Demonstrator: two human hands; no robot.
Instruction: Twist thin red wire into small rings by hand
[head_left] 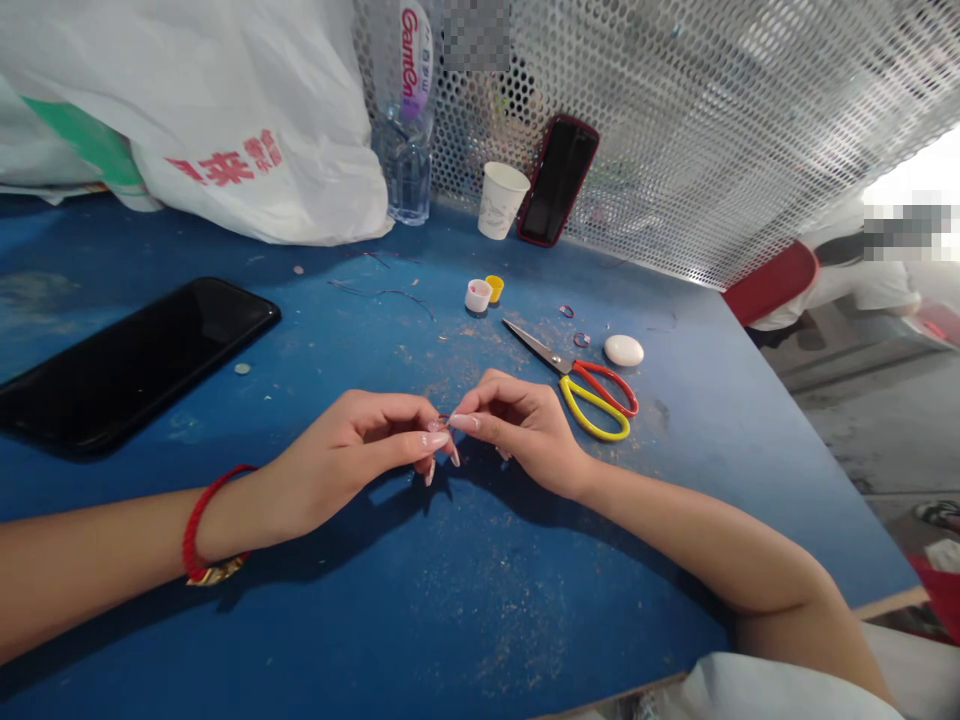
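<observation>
A small loop of thin dark red cord (pixel 444 418) is pinched between my two hands above the blue table. My left hand (pixel 360 445), with a red braided bracelet (pixel 196 530) at its wrist, has thumb and forefinger closed on one side of the loop. From the right, my right hand (pixel 521 425) grips the other side with thumb and fingertips. Much of the loop is covered by fingers and nails. Just beyond my right hand lie scissors (pixel 559 362) with one red and one yellow handle, their blades partly apart.
Two small cord rings (pixel 566 311) (pixel 582 340) and a white oval object (pixel 623 350) lie near the scissors. Small white (pixel 478 296) and yellow (pixel 494 289) caps stand behind. A black phone (pixel 135 360) lies left. A bottle (pixel 405 150), paper cup (pixel 502 200) and another phone (pixel 559 180) line the mesh panel.
</observation>
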